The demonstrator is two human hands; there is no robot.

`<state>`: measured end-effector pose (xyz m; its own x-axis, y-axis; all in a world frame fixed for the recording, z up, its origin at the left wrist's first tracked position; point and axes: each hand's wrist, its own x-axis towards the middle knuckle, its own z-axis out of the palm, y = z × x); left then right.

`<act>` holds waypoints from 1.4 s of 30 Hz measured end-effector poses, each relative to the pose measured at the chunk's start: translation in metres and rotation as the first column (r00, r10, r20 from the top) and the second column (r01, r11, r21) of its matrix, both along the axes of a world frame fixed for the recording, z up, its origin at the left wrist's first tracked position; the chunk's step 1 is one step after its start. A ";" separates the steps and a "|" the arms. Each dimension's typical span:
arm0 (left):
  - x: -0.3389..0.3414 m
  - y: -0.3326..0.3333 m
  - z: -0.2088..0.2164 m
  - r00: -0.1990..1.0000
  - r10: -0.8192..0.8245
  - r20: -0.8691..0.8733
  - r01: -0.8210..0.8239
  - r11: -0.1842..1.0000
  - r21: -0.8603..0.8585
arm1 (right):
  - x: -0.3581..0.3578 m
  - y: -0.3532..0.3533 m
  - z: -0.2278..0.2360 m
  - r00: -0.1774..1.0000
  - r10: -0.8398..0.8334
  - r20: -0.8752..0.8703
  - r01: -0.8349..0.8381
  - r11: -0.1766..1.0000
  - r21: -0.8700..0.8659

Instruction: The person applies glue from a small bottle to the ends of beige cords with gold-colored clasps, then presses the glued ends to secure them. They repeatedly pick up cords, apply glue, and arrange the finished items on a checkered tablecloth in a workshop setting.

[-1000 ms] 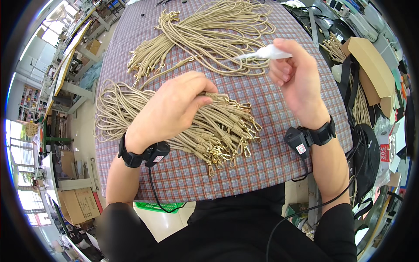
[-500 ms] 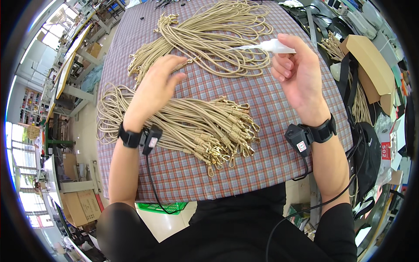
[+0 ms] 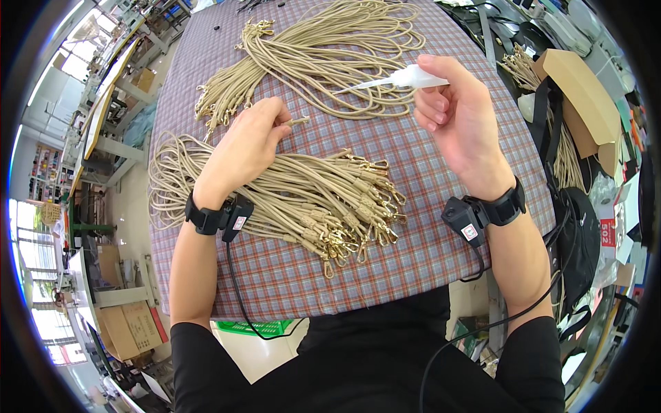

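My right hand (image 3: 456,117) is closed around a small white squeeze bottle (image 3: 415,77) whose long thin nozzle points left over the far cords. My left hand (image 3: 244,141) has its fingertips pinched together on a tan cord; its short end (image 3: 297,121) sticks out to the right of them. Beneath and beside that hand lies the near bundle of tan cords (image 3: 282,180), with gold metal snap hooks (image 3: 361,242) at its right end. Beyond both hands spreads a second bundle of looped tan cords (image 3: 330,51), its hooked ends at the left.
A table with a plaid quilted cover (image 3: 441,248) carries both bundles. To its right stand an open cardboard box (image 3: 578,96) with more cords and a black bag (image 3: 580,241). Black cables run from the wrist devices. A green basket (image 3: 255,327) sits below the front edge.
My left fingers have closed on a cord end and lifted it off the far bundle. My right hand has shifted slightly left with the bottle, the nozzle tipping lower.
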<state>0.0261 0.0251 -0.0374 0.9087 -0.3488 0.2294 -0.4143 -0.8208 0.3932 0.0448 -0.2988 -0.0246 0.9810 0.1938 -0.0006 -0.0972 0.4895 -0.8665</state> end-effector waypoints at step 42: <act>-0.037 -0.037 0.043 0.991 -0.136 -0.011 0.128 0.955 -0.269 | -0.010 0.010 -0.001 0.992 0.093 0.087 -0.070 0.970 -0.232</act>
